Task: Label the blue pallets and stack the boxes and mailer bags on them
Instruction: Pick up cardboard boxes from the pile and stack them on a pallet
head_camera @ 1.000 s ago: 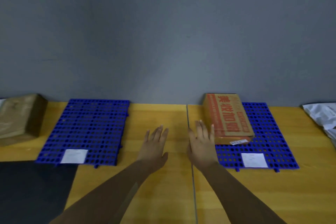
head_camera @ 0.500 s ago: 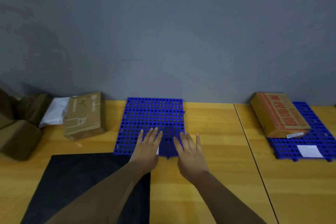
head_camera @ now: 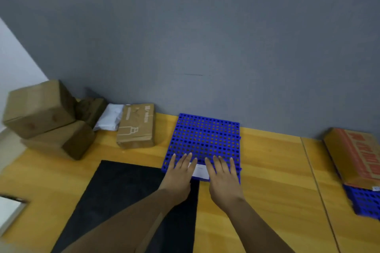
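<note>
A blue perforated pallet (head_camera: 205,137) lies on the wooden table against the grey wall, with a white label (head_camera: 200,170) at its near edge. My left hand (head_camera: 177,177) and my right hand (head_camera: 223,178) hover flat over that near edge with straight fingers, one on each side of the label. At the far right a second blue pallet (head_camera: 364,201) carries a brown box with red print (head_camera: 357,156). To the left stand a flat printed cardboard box (head_camera: 136,126), a white mailer bag (head_camera: 109,117) and stacked brown boxes (head_camera: 41,109).
A black mat (head_camera: 123,197) covers the table in front of me, left of the pallet. A pale tray-like object (head_camera: 10,211) shows at the left edge. Bare wood lies between the two pallets. The grey wall runs along the back.
My view has swung left: the left pallet now sits at the centre, the pallet with the red-printed box has slid to the right edge. Both hands have come over the left pallet's label.
</note>
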